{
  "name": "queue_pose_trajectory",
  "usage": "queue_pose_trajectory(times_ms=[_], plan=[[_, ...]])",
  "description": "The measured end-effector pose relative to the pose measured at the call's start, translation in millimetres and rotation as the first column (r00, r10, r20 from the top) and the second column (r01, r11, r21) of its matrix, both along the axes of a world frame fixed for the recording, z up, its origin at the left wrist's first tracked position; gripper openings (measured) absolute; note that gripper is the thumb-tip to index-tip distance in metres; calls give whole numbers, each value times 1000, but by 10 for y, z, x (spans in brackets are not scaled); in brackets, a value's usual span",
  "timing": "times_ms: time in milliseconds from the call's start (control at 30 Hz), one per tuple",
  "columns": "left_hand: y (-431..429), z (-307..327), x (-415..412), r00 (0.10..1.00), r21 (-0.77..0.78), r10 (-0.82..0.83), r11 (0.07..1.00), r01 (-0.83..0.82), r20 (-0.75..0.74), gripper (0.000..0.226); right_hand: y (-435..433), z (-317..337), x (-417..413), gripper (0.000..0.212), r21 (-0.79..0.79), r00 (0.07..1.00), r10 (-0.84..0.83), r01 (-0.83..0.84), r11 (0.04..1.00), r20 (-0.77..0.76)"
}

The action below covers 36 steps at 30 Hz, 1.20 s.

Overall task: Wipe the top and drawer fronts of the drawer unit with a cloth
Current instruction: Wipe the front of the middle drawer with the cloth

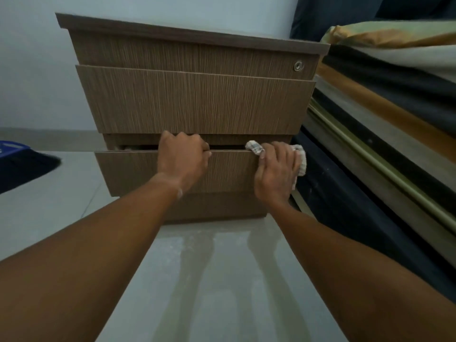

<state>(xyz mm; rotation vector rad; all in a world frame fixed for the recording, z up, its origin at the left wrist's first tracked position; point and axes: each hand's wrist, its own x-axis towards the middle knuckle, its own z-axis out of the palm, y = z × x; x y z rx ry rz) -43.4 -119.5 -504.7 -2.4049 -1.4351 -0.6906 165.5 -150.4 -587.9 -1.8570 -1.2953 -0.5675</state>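
Low in the centre of the frame, the left hand (183, 160) hooks its fingers (204, 148) over the top edge of the bottom drawer (138, 169), which stands slightly open. Right of it, the right hand (277, 169) presses one checked cloth (255, 147) onto that same edge, fingers clamped over it, the cloth stretched left to right. The drawer unit (197, 104) shows three fronts and one lock (298, 66) at upper right.

Both bare arms reach far forward. The left hand (183, 160) curls in a closed hook; the right hand (275, 171) lies flatter, fingers bent.
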Motion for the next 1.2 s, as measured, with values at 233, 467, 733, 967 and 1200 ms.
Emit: queue_pose_trajectory(times_ms=[233, 467, 733, 967, 1200], plan=[[58, 50, 94, 999, -12, 38, 999, -38, 2, 32, 57, 34, -202, 51, 267, 690, 66, 189, 945, -721], [85, 96, 52, 998, -84, -19, 996, 24, 61, 26, 46, -96, -589, 54, 186, 377, 75, 269, 945, -923], [27, 104, 8, 983, -93, -49, 994, 66, 176, 25, 41, -203, -1691, 53, 250, 389, 223, 19, 968, -894], [22, 135, 5, 978, -122, -42, 990, 68, 204, 23, 68, -230, -1756, 52, 278, 463, 267, -45, 959, -845], [40, 113, -10, 971, -150, -60, 984, 97, 233, 23, 118, -50, -801, 55, 205, 477, 90, 195, 959, -875]])
